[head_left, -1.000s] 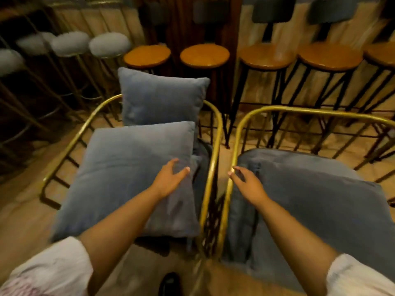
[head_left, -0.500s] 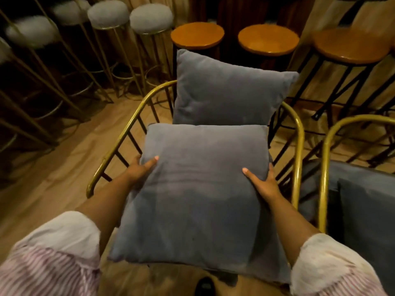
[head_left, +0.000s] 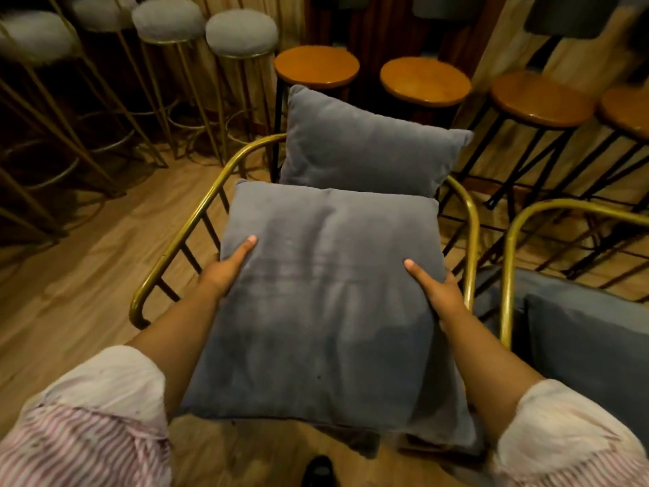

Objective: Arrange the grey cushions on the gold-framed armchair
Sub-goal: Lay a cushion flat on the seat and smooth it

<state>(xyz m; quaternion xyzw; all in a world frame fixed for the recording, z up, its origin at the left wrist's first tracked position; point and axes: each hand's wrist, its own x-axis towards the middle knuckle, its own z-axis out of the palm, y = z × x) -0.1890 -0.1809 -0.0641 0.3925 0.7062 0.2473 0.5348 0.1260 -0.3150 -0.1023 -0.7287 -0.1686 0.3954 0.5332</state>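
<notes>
A large grey seat cushion (head_left: 323, 304) lies over the seat of the gold-framed armchair (head_left: 182, 237), tilted up toward me. My left hand (head_left: 228, 265) grips its left edge, thumb on top. On the right edge, my right hand (head_left: 435, 290) grips the same way. A second grey cushion (head_left: 365, 149) stands upright against the chair's back, just behind the first. Another grey cushion edge shows beneath the held cushion at its near right corner.
A second gold-framed armchair (head_left: 509, 275) with grey cushions (head_left: 590, 339) stands close on the right. Wooden bar stools (head_left: 425, 79) line the back, fluffy gold-legged stools (head_left: 238, 33) the back left. Wooden floor lies to the left. A dark shoe (head_left: 318, 469) shows below.
A second ago my hands hovered open between the two chairs. Both then took the seat cushion by its sides, and the view has swung left and closer to this chair.
</notes>
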